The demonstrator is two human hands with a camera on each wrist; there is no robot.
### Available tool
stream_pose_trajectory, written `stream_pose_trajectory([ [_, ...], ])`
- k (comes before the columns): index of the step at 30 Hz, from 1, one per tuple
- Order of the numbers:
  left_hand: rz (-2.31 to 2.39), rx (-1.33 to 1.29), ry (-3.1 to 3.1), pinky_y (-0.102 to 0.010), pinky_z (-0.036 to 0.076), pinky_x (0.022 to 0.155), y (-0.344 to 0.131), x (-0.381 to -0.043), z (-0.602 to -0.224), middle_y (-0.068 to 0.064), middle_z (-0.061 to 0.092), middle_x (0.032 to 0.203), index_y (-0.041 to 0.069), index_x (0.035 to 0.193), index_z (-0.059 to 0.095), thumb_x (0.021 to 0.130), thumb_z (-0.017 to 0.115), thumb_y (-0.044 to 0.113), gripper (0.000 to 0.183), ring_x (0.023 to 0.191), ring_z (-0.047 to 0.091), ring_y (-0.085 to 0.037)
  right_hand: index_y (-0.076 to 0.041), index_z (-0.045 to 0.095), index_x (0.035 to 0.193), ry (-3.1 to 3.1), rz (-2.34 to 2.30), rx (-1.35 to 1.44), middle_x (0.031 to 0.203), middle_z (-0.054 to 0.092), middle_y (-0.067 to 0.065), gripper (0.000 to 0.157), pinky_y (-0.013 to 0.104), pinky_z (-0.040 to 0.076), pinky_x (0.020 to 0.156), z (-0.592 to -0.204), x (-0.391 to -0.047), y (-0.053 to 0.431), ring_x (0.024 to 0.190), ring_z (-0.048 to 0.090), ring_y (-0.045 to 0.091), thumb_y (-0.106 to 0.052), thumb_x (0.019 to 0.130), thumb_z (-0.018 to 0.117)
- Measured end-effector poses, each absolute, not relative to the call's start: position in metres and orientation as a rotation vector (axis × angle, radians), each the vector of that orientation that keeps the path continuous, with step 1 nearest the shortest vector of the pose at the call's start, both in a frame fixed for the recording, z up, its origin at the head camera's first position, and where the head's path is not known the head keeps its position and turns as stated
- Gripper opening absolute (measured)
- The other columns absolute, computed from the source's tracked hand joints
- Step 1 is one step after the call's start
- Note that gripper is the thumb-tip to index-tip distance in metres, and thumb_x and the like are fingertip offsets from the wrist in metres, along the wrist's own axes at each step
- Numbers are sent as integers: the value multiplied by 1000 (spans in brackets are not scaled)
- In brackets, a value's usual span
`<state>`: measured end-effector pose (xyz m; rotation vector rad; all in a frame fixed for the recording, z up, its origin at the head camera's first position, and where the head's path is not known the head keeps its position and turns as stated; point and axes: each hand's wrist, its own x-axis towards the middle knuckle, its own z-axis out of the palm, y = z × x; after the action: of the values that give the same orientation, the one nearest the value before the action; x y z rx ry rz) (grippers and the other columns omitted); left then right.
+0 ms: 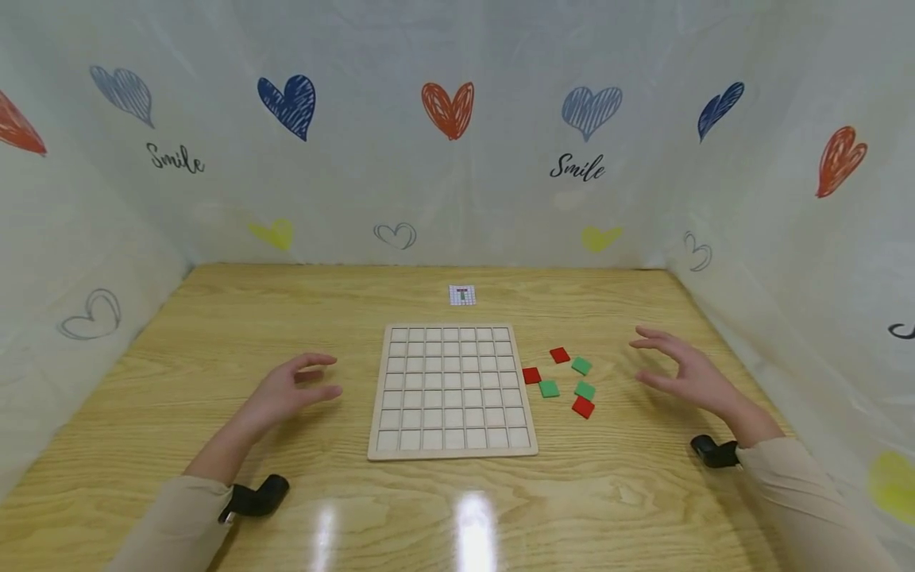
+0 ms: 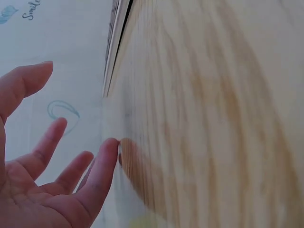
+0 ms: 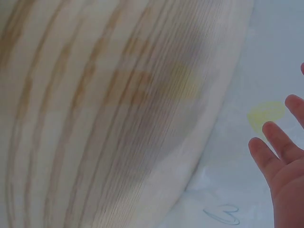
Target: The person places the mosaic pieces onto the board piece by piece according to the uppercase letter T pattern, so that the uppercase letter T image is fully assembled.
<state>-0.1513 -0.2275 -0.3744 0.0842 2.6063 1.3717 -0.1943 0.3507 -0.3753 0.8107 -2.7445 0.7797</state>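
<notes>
Left hand (image 1: 291, 388) and right hand (image 1: 686, 373) kinda hang spread, pale wooden grid board (image 1: 453, 454) between em, flat square red tiles (image 1: 531, 375) and green tiles (image 1: 549, 388) crowding its right edge, square printed card (image 1: 461, 295) near the wood-grain desk's (image 1: 608, 508) far edge

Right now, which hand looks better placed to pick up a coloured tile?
Probably the right hand: it is empty, with its fingers nearer the red and green tiles. The left hand is empty too, but the grid board lies between it and them.
</notes>
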Motion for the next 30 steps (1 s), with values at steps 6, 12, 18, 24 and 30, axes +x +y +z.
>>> stream_pose_trajectory([
  [6,1376,85,2529,-50,43,91,-222,-154,-376,-26,42,135,1,131,48,83,71,31,62,121,43,-41,-1,61,115,-2717,747,841,128,51,19,39,23,34,92,-376,-196,344,116,44,41,-10,79,74],
  [12,1356,111,2511,-45,45,87,-216,-157,-377,-24,47,131,0,127,52,81,73,30,59,115,47,-38,-1,64,111,-2702,740,885,122,56,18,35,15,32,90,-378,-198,338,112,48,39,-7,78,74],
  [18,1332,159,2507,-41,47,83,-209,-161,-378,-21,51,127,0,121,57,81,74,28,51,109,52,-34,-1,64,110,-2686,727,930,121,57,19,35,12,30,91,-382,-204,335,110,49,37,-4,76,75],
  [24,1348,244,2486,-38,49,82,-201,-165,-379,-26,41,136,-2,115,61,81,73,25,44,107,55,-33,-2,64,109,-2684,733,946,120,57,20,36,14,33,89,-384,-208,331,109,50,36,-3,75,75],
  [30,1362,230,2485,-38,49,85,-195,-168,-381,-25,41,136,-3,109,63,80,75,17,36,105,57,-32,-2,65,109,-2712,744,944,122,57,19,34,29,38,91,-385,-212,325,112,49,36,-4,76,74],
])
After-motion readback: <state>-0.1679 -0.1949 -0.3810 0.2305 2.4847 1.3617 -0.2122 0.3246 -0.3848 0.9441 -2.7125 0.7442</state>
